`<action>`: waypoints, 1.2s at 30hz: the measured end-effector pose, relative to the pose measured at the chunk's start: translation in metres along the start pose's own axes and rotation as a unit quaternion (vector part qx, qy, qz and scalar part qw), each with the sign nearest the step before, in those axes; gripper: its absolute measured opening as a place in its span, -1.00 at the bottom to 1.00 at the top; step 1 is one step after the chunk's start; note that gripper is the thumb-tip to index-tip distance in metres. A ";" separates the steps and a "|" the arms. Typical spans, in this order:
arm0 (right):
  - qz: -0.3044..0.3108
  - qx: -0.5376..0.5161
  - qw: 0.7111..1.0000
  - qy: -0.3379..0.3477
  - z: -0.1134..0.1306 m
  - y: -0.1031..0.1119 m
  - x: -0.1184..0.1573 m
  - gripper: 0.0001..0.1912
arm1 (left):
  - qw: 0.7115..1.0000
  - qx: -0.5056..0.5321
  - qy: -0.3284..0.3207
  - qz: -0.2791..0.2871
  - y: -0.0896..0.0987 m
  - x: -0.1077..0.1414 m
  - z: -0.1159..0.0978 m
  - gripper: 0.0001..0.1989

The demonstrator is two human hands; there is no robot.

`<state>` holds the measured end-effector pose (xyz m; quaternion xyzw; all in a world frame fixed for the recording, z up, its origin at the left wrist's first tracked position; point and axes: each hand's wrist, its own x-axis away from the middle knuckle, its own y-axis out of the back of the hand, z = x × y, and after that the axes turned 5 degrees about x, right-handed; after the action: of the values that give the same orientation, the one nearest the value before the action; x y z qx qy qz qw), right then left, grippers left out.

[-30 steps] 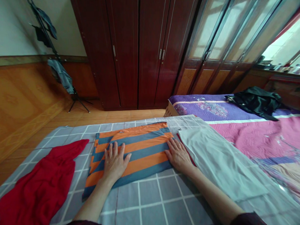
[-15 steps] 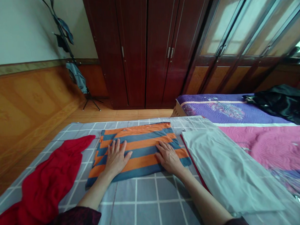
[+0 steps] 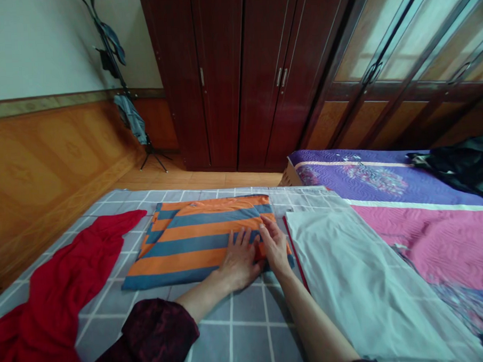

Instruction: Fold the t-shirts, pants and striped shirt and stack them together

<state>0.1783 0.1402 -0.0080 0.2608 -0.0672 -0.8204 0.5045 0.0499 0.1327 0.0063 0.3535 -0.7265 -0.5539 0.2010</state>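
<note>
- Head view: orange-and-blue striped shirt (image 3: 196, 241) lay folded flat on grey checked bedsheet (image 3: 240, 330).
- Grip of left hand (image 3: 240, 264) open, palm down on shirt.
- Grip of right hand (image 3: 275, 248) narrow at shirt's right edge; hold unclear.
- Red cloth (image 3: 42, 296) lay bunched, unfolded, at left.

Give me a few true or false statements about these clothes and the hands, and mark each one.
The left hand and the right hand both touch the orange and blue striped shirt. True.
The red cloth lies on top of the shirt. False: it lies apart from the shirt, to its left, on the grey checked sheet.
The white cloth lies to the right of the shirt. True.
The black garment lies on the grey checked sheet. False: it lies on the purple and pink quilt.
The doors of the wardrobe stand wide open. False: they are shut.
</note>
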 end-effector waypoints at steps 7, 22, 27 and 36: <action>0.058 0.079 0.991 0.092 0.008 -0.013 0.016 -0.56 | 0.999 -0.028 0.017 0.018 0.015 0.036 0.031 -0.27; 0.185 0.381 0.885 0.194 0.021 -0.020 0.038 -0.39 | 0.992 -0.094 0.086 -0.014 0.019 0.075 0.059 -0.41; 0.122 0.440 0.878 0.144 0.008 -0.009 0.025 -0.29 | 0.958 -0.145 0.244 -0.042 0.033 0.137 0.120 -0.36; 0.162 0.381 0.890 0.191 0.012 -0.021 0.032 -0.35 | 0.975 -0.115 0.191 -0.022 0.052 0.104 0.098 -0.42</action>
<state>0.1449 0.1211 -0.0172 0.5705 -0.3183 -0.5729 0.4950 -0.1020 0.1282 0.0147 0.4427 -0.5985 -0.5604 0.3630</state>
